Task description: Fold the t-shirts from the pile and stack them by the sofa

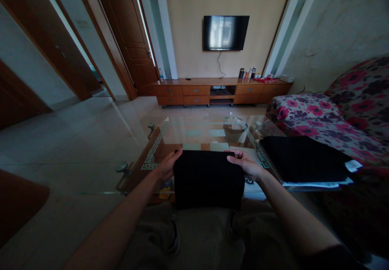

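Note:
A folded piece of black cloth (209, 181) hangs in front of me, held up by its two sides over the near edge of the glass coffee table (170, 130). My left hand (168, 165) grips its left upper edge, with the thumb on top. Around its right upper corner my right hand (243, 162) is closed, fingers partly behind the fabric. What kind of garment it is, I cannot tell. To the right lies a flat stack of black cloth (304, 156) with a white tag at its right corner and pale material underneath.
A floral-covered sofa (316, 110) runs along the right. Beyond the table stands a low wooden TV cabinet (196, 93) with bottles and cans (247, 73) on it, below a wall-mounted television (225, 33). A brown rounded piece of furniture (21, 201) is at the lower left.

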### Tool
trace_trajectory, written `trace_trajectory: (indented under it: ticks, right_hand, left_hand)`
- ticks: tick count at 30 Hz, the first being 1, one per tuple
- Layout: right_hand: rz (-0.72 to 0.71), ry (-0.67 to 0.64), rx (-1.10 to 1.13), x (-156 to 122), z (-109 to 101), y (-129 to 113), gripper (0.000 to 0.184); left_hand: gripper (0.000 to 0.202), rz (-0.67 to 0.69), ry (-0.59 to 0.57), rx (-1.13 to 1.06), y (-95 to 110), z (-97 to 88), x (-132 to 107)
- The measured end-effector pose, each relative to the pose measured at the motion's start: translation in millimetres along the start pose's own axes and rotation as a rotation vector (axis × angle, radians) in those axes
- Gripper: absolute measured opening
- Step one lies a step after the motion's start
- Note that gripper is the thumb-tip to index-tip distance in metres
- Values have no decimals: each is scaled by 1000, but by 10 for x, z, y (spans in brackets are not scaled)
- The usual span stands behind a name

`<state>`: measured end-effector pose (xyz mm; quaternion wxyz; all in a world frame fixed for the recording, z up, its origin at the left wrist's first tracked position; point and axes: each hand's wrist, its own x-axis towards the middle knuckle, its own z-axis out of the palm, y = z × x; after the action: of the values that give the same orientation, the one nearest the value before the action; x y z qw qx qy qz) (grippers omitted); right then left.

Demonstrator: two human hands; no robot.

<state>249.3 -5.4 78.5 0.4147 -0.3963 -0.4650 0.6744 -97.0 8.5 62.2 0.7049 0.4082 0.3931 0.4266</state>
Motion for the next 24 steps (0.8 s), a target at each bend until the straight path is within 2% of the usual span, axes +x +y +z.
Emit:
trace_trajectory:
  ticks: [5, 7, 9, 11, 13, 14, 16, 18, 20, 22, 24]
  right_hand:
    - [23, -6, -48, -26, -56, -68, 51]
    - [22, -40, -113, -29, -55, -135, 50]
    - [-42, -35, -208, -31, -5, -265, 49]
    - [-220, 60, -344, -39, 94, -462, 48]
    - [-485, 198, -505, -57, 207, -687, 46]
    - [-615, 252, -580, -69, 251, -785, 43]
    - [-805, 297, -713, -91, 282, -895, 35]
    - [-878, 269, -834, -103, 224, -834, 29]
    - [-854, 193, -974, -101, 98, -600, 26]
    - [-751, 87, -1127, -103, -45, -262, 26]
    - [-598, -18, -1265, -132, -158, 77, 31]
  left_hand:
    - [52, 50, -73, 149, 45, -24, 3]
    - [55, 60, -120, 347, 131, -39, 31]
    - [55, 129, -130, 589, 298, -35, 52]
    - [55, 293, -44, 767, 523, 5, 40]
    - [54, 524, 109, 844, 740, 73, -15]
    - [53, 642, 172, 884, 820, 105, -54]
    - [47, 848, 225, 1017, 877, 132, -131]
    - [43, 991, 191, 1227, 775, 73, -174]
    - [43, 1061, 105, 1466, 534, -73, -169]
    - [44, 1078, -27, 1646, 223, -263, -134]
    - [53, 1057, -213, 1767, -78, -434, -112]
